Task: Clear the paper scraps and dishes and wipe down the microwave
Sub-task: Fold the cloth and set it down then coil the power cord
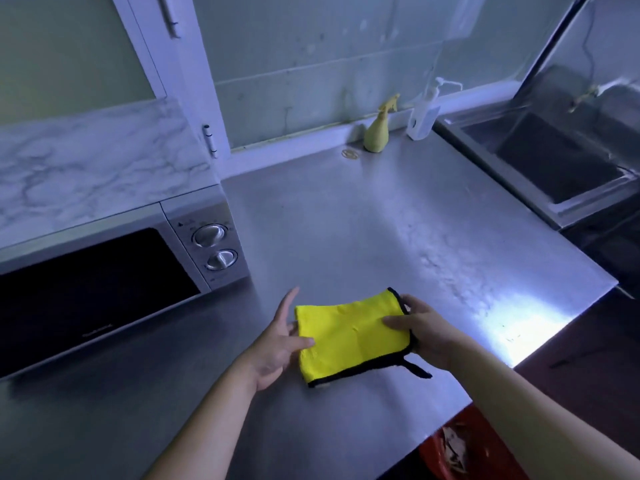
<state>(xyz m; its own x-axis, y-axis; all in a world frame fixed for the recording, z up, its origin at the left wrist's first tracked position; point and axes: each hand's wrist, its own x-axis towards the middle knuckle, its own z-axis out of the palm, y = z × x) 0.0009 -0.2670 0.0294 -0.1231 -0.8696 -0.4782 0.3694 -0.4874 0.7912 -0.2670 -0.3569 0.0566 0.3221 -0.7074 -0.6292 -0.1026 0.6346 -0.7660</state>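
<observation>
The right hand [420, 332] pinched one edge of the folded yellow black-trimmed cloth [349, 337] — soft, light, probably floppy — with the left hand [277, 344] touching it straight-fingered opposite.

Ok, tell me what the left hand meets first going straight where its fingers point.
Left hand crosses bare counter, right of the microwave; then likely the yellow spray bottle, depth unclear.

Surface: bare steel counter [346, 220], glare at its right front corner.
Left: microwave [104, 278], standing by the wall.
Back: yellow spray bottle [379, 128] near white pump bottle [424, 116]; small ring [350, 154] just beside the spray bottle.
Front: black-edged yellow cloth [349, 336].
</observation>
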